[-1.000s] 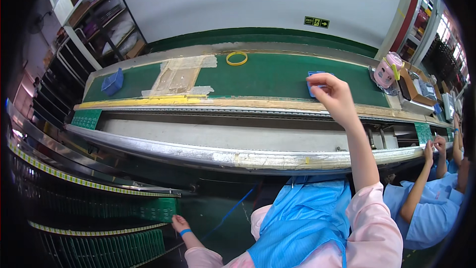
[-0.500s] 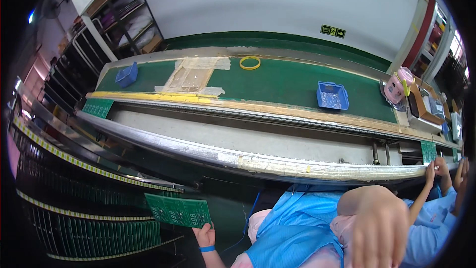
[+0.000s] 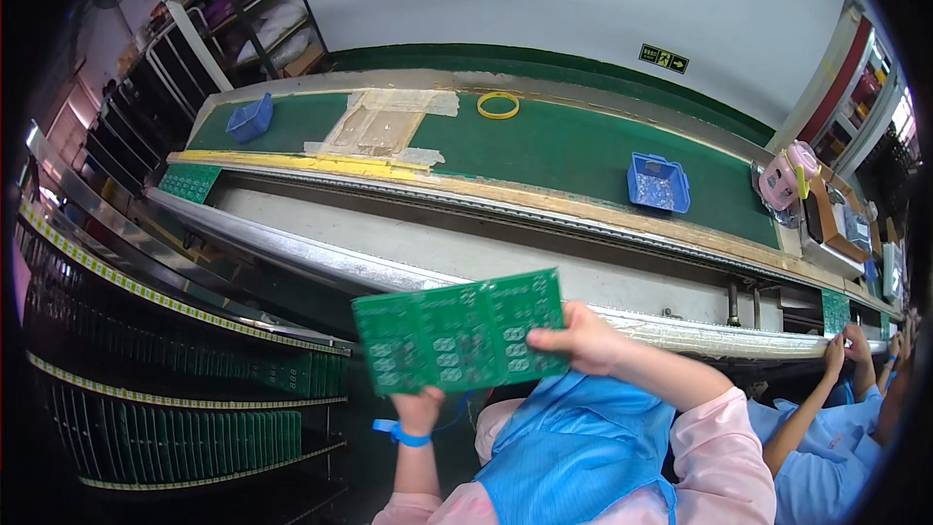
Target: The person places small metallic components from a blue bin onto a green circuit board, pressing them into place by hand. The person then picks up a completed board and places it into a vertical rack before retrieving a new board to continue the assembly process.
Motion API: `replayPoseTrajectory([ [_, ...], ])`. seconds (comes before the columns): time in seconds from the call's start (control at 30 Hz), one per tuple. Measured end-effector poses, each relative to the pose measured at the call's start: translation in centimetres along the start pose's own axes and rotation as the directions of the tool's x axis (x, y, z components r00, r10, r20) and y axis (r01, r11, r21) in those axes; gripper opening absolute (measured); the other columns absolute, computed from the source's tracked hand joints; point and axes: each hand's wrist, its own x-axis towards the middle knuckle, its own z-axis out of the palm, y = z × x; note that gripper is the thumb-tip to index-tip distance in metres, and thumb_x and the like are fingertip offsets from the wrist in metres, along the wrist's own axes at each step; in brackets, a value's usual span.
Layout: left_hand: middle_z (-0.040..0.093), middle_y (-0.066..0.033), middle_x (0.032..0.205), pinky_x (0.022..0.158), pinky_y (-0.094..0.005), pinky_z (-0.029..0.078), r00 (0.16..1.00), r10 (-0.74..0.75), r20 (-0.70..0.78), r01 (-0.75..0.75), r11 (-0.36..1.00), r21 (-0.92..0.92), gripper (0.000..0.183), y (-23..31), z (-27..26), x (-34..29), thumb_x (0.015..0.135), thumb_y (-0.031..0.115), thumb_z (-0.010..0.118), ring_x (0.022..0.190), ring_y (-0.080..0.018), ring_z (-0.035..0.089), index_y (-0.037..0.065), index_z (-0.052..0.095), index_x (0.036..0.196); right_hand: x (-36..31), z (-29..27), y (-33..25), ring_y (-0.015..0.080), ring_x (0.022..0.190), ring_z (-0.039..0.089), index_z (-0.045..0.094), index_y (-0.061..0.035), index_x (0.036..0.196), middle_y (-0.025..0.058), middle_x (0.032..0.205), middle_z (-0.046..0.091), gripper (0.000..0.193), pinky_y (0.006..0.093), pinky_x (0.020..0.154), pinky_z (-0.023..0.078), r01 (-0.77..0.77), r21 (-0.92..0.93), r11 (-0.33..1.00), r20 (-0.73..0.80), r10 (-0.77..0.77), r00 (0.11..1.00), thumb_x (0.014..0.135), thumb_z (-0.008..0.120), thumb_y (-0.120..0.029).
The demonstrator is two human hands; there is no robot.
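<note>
A green circuit board [image 3: 462, 331] is held up in front of me, over the near rail of the conveyor, its face with rows of digit-shaped outlines showing. My left hand [image 3: 418, 410], with a blue band at the wrist, grips its lower edge toward the left; most of those fingers are hidden behind it. At the right end, my right hand [image 3: 588, 340] pinches the board with the thumb on the front face. Left of me stands a rack [image 3: 185, 399] with several similar green boards upright in its slots.
Beyond the conveyor's near rail [image 3: 292, 245] lies a green bench with a blue bin of small parts [image 3: 656, 185], another blue bin [image 3: 250, 119] and a yellow tape ring [image 3: 498, 105]. One board [image 3: 190, 182] rests at the conveyor's left end. A co-worker's hands [image 3: 847, 350] touch another board at right.
The board has come up and right from beside the rack in my left hand, tilting the other way. My right hand, free before, has moved left and taken hold of its right end.
</note>
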Motion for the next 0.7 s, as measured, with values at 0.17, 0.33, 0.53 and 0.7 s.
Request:
replayPoseTrajectory([
  [0.17, 0.056, -0.0026, 0.083, 0.058, -0.0281, 0.048, 0.857, -0.387, -0.340, 0.347, 0.921, -0.175, 0.069, -7.7, -14.7, 3.6, 0.098, 0.065, 0.035, 0.073, -0.0145, 0.053, 0.002, 0.055, 0.117, 0.4, -6.4, -2.7, 0.0242, 0.101, 0.066, 0.057, 0.0029, 0.120, 0.0143, 0.115, 0.065, 0.030, 0.0415, 0.092, 0.056, 0.039, 0.134, 0.990, -0.248, -0.004, 0.969, 0.091, 0.061, 0.003],
  [0.33, 0.045, -0.0108, 0.138, 0.088, -0.0368, 0.055, 0.243, -0.756, -0.608, 0.321, 0.654, -0.685, 0.123, -14.5, -29.1, 6.2, 0.056, 0.076, 0.076, 0.109, -0.0261, 0.057, 0.002, 0.032, 0.144, 2.2, -10.0, -3.4, 0.0293, 0.111, 0.062, 0.054, 0.0042, 0.125, 0.0185, 0.123, 0.059, 0.032, 0.0477, 0.099, 0.052, 0.015, 0.246, 0.969, -0.249, 0.049, 0.967, 0.093, 0.054, 0.006],
  [0.53, 0.040, -0.0085, 0.144, 0.089, -0.0378, 0.058, 0.115, -0.776, -0.620, 0.227, 0.628, -0.744, 0.127, -18.6, -36.6, 6.2, 0.055, 0.073, 0.080, 0.119, -0.0249, 0.055, 0.007, 0.025, 0.148, 3.3, -10.4, -3.3, 0.0288, 0.111, 0.062, 0.051, 0.0049, 0.127, 0.0185, 0.123, 0.058, 0.033, 0.0461, 0.100, 0.052, -0.042, 0.235, 0.971, -0.279, 0.109, 0.954, 0.095, 0.052, 0.006],
  [0.7, 0.043, -0.0087, 0.140, 0.086, -0.0378, 0.058, 0.135, -0.702, -0.699, 0.229, 0.709, -0.667, 0.118, -20.0, -37.8, 4.9, 0.063, 0.069, 0.078, 0.111, -0.0252, 0.059, 0.006, 0.025, 0.148, 3.9, -10.9, -3.5, 0.0261, 0.108, 0.063, 0.052, 0.0039, 0.126, 0.0164, 0.120, 0.060, 0.032, 0.0441, 0.099, 0.054, -0.044, 0.181, 0.982, -0.258, 0.090, 0.962, 0.094, 0.054, 0.005],
])
